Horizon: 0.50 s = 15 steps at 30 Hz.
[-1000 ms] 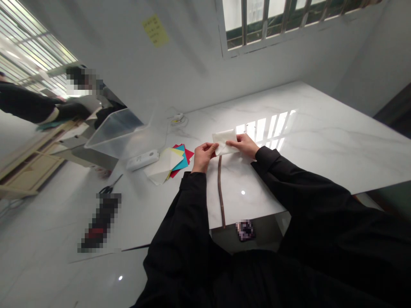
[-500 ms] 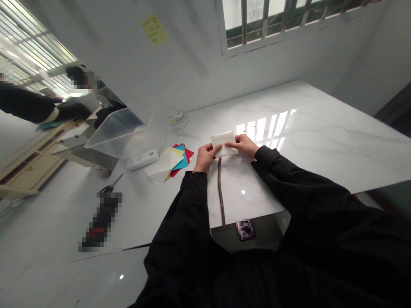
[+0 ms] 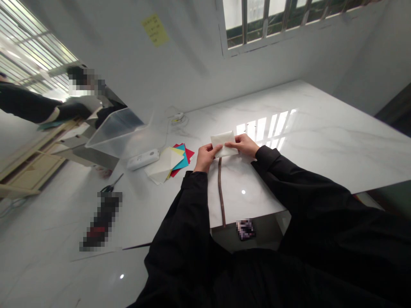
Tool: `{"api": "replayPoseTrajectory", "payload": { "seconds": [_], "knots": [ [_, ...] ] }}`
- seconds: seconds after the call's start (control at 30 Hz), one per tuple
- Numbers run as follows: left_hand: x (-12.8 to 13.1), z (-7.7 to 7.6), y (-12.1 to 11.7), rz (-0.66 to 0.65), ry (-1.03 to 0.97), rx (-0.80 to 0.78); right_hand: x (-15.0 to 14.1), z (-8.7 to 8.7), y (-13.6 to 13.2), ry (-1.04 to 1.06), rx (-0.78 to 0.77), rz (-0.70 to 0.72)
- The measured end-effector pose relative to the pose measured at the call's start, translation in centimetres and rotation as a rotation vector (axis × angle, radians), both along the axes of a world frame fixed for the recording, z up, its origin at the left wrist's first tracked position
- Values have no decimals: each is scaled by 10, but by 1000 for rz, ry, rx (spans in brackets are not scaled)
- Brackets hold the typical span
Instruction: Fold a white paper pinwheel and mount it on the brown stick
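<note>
Folded white paper (image 3: 224, 143) is pinched between my hands, long side running crossways. My left hand (image 3: 205, 157) grips one end, my right hand (image 3: 245, 144) the other, both equally close. It's over a white marble table (image 3: 337, 128), above a brown cord (image 3: 220, 192), with a barred window (image 3: 266, 21) beyond.
</note>
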<state>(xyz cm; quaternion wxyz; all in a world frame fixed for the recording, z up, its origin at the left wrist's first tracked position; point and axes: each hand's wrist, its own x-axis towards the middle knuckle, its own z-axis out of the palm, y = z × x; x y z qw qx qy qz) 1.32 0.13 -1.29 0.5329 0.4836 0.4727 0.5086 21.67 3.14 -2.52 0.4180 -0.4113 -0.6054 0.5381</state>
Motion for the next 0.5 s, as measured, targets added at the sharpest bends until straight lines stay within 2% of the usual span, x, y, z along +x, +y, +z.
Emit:
{"api": "replayPoseTrajectory", "payload": {
  "seconds": [0.5],
  "knots": [
    [0, 2, -2, 0, 12, 11, 0, 0, 0, 4, -12, -12]
  ]
}}
